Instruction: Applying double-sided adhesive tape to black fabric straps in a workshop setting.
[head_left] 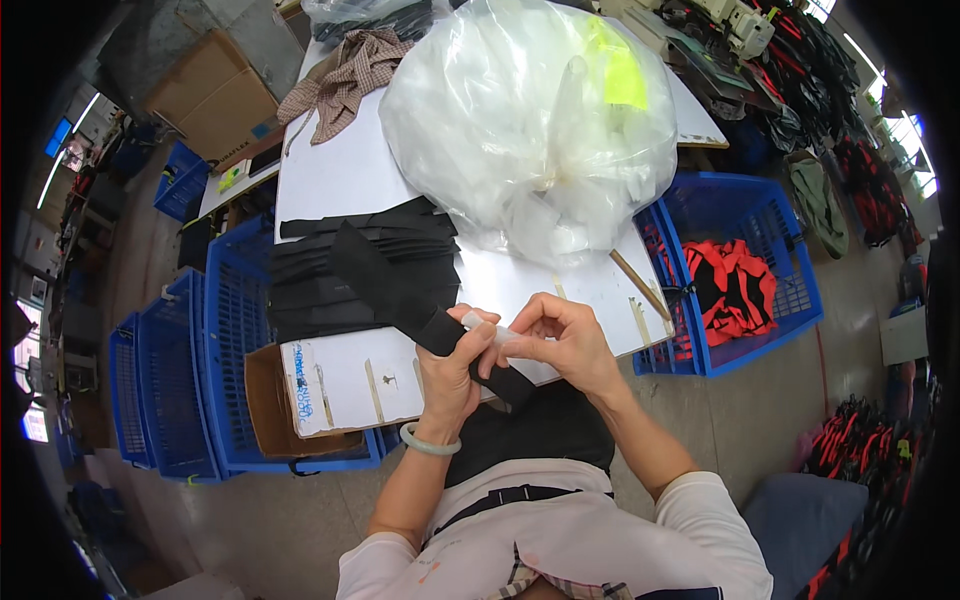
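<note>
My left hand (452, 368) is closed round a long black fabric strip (375, 275), its thumb on top. The strip runs slantwise from above the pile down to my lap side, with its lower end (508, 388) showing below my fingers. A small whitish, translucent piece (484, 327) sticks out between both hands; its kind I cannot make out. My right hand (560, 342) pinches this piece between thumb and forefinger, close beside the left fingertips. A pile of similar black fabric strips (320, 290) lies on the white table (335, 385), just left of my hands.
Beyond my hands, a big clear plastic bag (480, 110) bulges over the table. A thin wooden stick (640, 284) lies near the right edge. Blue crates flank the table; the right crate (735, 345) holds red and black pieces. A cardboard box (268, 400) sits at the left corner.
</note>
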